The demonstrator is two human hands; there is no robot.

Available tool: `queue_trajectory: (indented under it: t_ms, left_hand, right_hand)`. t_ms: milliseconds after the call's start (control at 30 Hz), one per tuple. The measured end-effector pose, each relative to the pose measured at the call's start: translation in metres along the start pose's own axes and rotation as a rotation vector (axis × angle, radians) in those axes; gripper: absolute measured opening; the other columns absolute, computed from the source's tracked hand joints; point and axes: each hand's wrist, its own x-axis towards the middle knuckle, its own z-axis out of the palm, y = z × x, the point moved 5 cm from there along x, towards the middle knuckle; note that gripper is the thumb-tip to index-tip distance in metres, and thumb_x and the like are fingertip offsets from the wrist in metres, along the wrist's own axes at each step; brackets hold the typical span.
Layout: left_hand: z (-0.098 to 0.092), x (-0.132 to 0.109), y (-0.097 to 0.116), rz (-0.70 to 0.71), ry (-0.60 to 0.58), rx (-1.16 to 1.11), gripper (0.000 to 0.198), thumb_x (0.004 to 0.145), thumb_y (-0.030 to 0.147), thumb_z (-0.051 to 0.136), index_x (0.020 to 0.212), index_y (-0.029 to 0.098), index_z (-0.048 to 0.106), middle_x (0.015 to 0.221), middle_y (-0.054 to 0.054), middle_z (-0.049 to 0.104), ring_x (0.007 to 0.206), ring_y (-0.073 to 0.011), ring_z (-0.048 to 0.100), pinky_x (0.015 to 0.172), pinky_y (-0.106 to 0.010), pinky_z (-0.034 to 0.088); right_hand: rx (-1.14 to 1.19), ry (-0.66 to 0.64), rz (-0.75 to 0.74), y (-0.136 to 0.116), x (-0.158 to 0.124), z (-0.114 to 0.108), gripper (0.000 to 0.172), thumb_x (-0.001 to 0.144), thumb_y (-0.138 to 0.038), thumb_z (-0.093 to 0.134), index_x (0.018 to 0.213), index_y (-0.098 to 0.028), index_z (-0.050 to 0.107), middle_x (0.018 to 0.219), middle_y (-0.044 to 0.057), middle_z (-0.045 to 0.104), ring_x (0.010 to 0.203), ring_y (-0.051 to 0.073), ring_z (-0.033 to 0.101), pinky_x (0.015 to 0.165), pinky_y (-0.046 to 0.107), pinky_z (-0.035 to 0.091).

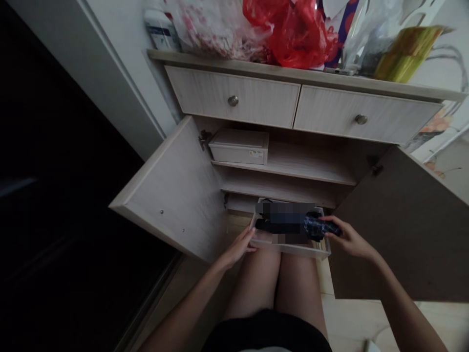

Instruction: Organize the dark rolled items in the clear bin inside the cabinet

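Cabinet doors (179, 193) are open, the box (300, 251) out above the thighs (256, 283); left hand (238, 249) grips its side, right hand (351, 239) pinches a patterned bundle (314, 227) at the box's right end, not yet released. Blurred contents (289, 225) hide what remains.

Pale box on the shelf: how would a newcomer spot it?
Look inside the open cabinet, below its drawers. The pale box sits at left on the upper shelf. Its closed top and front label distinguish it from the open box at the left hand.
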Motion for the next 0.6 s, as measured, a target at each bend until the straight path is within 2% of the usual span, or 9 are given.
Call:
queue_trajectory:
  t_ms: [67,133,300,500,600]
  left_hand:
    - [0.001,-0.001,0.001,0.018,0.013,-0.02,0.068,0.088,0.063,0.057,0.145,0.026,0.048,0.144,-0.013,0.053,0.125,-0.0305,0.055,0.092,-0.043,0.057]
    - [0.002,-0.002,0.002,0.027,0.018,-0.035,0.067,0.088,0.061,0.058,0.146,0.029,0.047,0.152,-0.011,0.046,0.132,-0.0322,0.05,0.091,-0.042,0.058]
    - [0.004,-0.007,0.007,0.05,-0.019,-0.041,0.068,0.09,0.06,0.057,0.148,0.028,0.045,0.152,-0.011,0.047,0.134,-0.0321,0.05,0.093,-0.043,0.058]
    - [0.005,-0.007,0.005,0.064,-0.029,-0.043,0.068,0.088,0.062,0.059,0.148,0.034,0.045,0.158,-0.006,0.04,0.141,-0.0339,0.042,0.094,-0.045,0.057]
    - [0.005,-0.005,0.005,0.065,-0.017,-0.018,0.072,0.088,0.063,0.058,0.151,0.033,0.041,0.159,-0.006,0.039,0.142,-0.0349,0.04,0.095,-0.046,0.057]
  right_hand:
    - [-0.065,-0.107,-0.022,-0.01,-0.007,0.006,0.041,0.091,-0.045,0.058,0.121,-0.019,0.062,0.112,0.01,0.069,0.096,0.023,0.064,0.086,0.034,0.052]
    - [-0.107,-0.16,-0.04,-0.015,-0.009,0.009,0.039,0.092,-0.042,0.057,0.122,-0.019,0.062,0.114,0.011,0.068,0.097,0.024,0.064,0.088,0.036,0.052]
    - [-0.209,-0.208,-0.071,-0.012,-0.004,0.022,0.038,0.091,-0.037,0.057,0.125,-0.02,0.062,0.117,0.012,0.068,0.102,0.025,0.064,0.094,0.041,0.05]
    - [-0.387,-0.292,-0.064,-0.002,0.005,0.044,0.038,0.087,-0.029,0.062,0.123,-0.022,0.067,0.119,0.011,0.068,0.112,0.028,0.061,0.1,0.044,0.045]
    - [-0.444,-0.337,-0.098,0.003,0.009,0.052,0.027,0.088,-0.035,0.062,0.11,-0.025,0.075,0.116,0.011,0.067,0.109,0.028,0.061,0.099,0.045,0.046]
